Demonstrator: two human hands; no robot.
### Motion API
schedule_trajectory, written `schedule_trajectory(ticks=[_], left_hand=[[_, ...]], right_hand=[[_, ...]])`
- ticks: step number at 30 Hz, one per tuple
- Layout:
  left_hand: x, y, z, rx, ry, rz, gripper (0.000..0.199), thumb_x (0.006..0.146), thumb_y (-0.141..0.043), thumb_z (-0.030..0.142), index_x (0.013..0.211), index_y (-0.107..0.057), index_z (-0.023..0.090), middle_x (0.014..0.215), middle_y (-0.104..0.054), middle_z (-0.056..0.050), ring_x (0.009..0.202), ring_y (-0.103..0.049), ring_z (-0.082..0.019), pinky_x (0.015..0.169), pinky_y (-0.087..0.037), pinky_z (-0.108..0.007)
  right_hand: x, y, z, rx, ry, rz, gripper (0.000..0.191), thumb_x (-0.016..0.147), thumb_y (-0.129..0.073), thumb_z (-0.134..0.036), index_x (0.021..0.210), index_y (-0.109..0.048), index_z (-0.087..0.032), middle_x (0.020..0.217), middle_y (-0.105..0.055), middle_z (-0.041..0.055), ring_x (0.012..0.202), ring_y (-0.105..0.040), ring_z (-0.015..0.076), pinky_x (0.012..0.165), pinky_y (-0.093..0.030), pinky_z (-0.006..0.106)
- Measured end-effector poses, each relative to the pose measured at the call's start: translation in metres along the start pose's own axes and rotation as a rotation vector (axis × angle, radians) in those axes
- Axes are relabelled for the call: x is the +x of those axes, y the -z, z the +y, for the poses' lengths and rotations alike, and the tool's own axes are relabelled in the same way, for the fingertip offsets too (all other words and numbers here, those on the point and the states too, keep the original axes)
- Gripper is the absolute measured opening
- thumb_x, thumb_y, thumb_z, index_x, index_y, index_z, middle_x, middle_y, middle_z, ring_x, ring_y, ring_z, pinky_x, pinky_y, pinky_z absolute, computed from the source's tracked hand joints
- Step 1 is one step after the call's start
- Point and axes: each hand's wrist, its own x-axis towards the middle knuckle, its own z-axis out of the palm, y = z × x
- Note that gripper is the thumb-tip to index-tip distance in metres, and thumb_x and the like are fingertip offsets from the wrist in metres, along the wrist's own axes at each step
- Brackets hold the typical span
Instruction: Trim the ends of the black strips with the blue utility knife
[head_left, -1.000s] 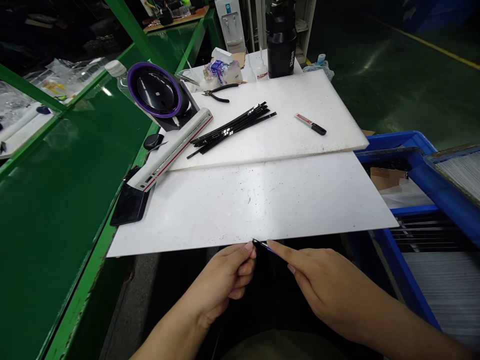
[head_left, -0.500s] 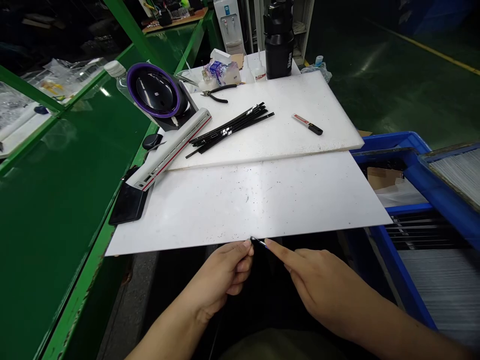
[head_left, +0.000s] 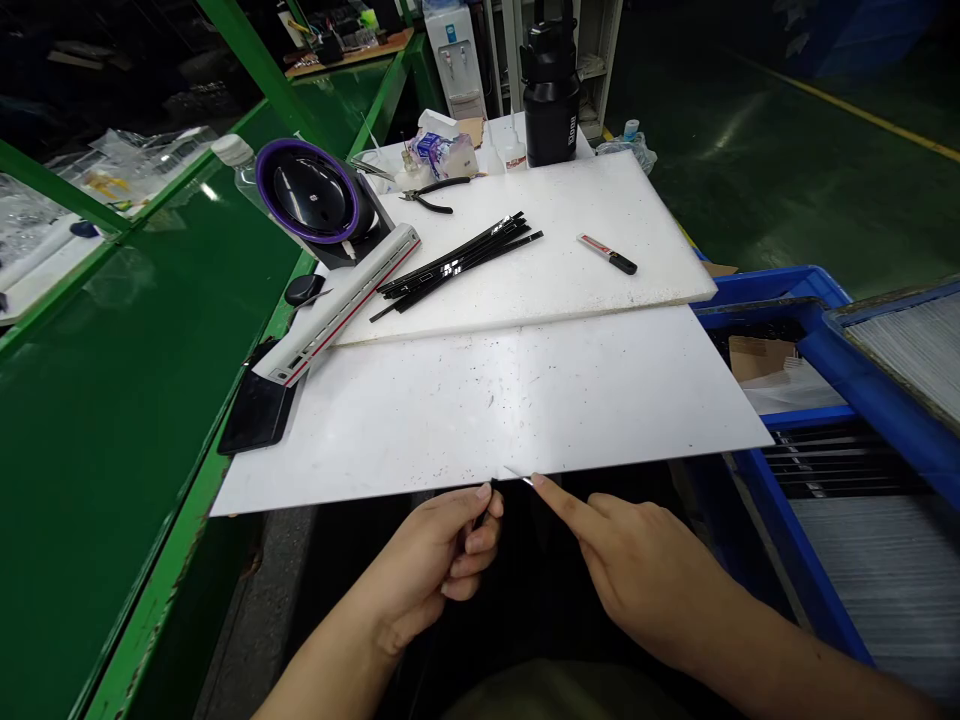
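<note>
At the near edge of the white board [head_left: 405, 440], my left hand [head_left: 450, 545] is closed in a pinch on a small black strip [head_left: 481, 518], mostly hidden by the fingers. My right hand [head_left: 637, 560] grips a slim knife with a thin pointed blade [head_left: 519, 475], its index finger stretched along the top. The blade points left towards the left fingertips; whether it touches the strip I cannot tell. Several black strips [head_left: 457, 265] lie in a loose bundle on the white foam slab [head_left: 577, 215], left of a red-and-black utility knife [head_left: 607, 254].
A long white slotted bar [head_left: 337, 310] leans over a black tablet [head_left: 259, 410] on the left, near a purple-rimmed round device [head_left: 311, 190]. Cutting pliers [head_left: 435, 195] and a black bottle [head_left: 551, 105] are at the back. Blue crates [head_left: 814, 590] stand at right; dark specks dot the board.
The blade tip has lifted slightly away from the left fingertips, and more of the black strip shows in my left hand. The view has shifted a little.
</note>
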Motion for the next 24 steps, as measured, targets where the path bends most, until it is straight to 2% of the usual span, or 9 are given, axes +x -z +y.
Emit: schedule_trajectory(ticks=[5, 10, 17, 24], left_hand=[[-0.004, 0.002, 0.0, -0.064, 0.03, -0.029, 0.028, 0.089, -0.054, 0.037, 0.088, -0.065, 0.012, 0.06, -0.036, 0.005, 0.045, -0.02, -0.002, 0.038, -0.01, -0.014], [-0.003, 0.002, 0.001, -0.074, 0.03, -0.04, 0.026, 0.089, -0.054, 0.036, 0.087, -0.066, 0.013, 0.059, -0.035, 0.005, 0.045, -0.019, -0.002, 0.038, -0.01, -0.013], [0.004, -0.002, 0.002, 0.0, -0.012, 0.038, 0.027, 0.088, -0.058, 0.041, 0.084, -0.06, 0.014, 0.06, -0.032, 0.006, 0.047, -0.017, -0.003, 0.039, -0.01, -0.014], [0.005, -0.006, 0.0, 0.07, -0.041, 0.079, 0.027, 0.09, -0.055, 0.041, 0.084, -0.058, 0.015, 0.06, -0.032, 0.006, 0.047, -0.019, -0.003, 0.04, -0.011, -0.015]], right_hand=[[-0.001, 0.013, 0.004, 0.154, -0.02, 0.075, 0.063, 0.092, -0.035, -0.012, 0.151, -0.033, -0.033, 0.079, -0.067, 0.0019, 0.059, -0.061, 0.0159, 0.06, -0.048, 0.028], [-0.002, 0.016, 0.006, 0.202, -0.02, 0.054, 0.06, 0.093, -0.035, -0.014, 0.15, -0.036, -0.033, 0.082, -0.069, 0.0024, 0.064, -0.064, 0.0175, 0.065, -0.052, 0.031], [0.002, 0.012, 0.002, 0.226, 0.023, 0.009, 0.059, 0.092, -0.038, -0.013, 0.148, -0.041, -0.033, 0.087, -0.072, 0.0033, 0.071, -0.068, 0.0185, 0.073, -0.053, 0.032], [0.004, 0.014, 0.002, 0.211, 0.022, -0.002, 0.059, 0.092, -0.039, -0.013, 0.148, -0.041, -0.033, 0.083, -0.071, 0.003, 0.07, -0.067, 0.0184, 0.072, -0.053, 0.032]])
